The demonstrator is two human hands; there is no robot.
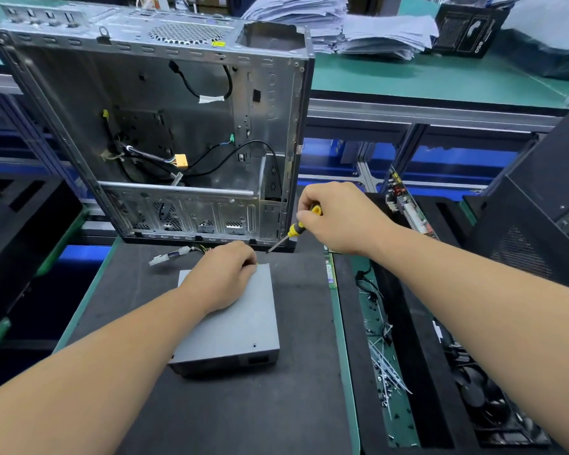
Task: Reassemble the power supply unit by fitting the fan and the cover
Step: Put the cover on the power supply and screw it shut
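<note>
1. Power supply unit (234,326): the grey metal box lies flat on the dark mat (211,415) in front of the person, with its cover (243,310) already on top.
2. The left hand (222,277) rests on the far end of the cover, fingers curled at the back edge. Whether they pinch a screw or simply press the lid down cannot be told, since the fingertips are hidden.
3. The right hand (339,218) grips a yellow-and-black screwdriver (294,229), fingers wrapped around the handle. Its tip points down and left, near the unit's far right corner but apart from it.
4. The step in hand looks like fastening the cover. The fan is not visible on the unit, so it is probably inside already.
5. The next move likely calls for bringing the tip onto a screw at the far edge while the left hand steadies the lid, keeping the tool straight so it does not slip.
6. A bundle of cables with white plugs (174,254) trails from the back of the unit, just beside the left hand, and could get in the way at that edge.
7. Just behind stands an open computer case (165,133), close to the screwdriver, which leaves little room.
8. To the right, a tray (380,349) holds loose screws and cable ties, and a circuit board (404,205) leans further back.
9. Stacks of paper (342,24) sit on the far bench.
</note>
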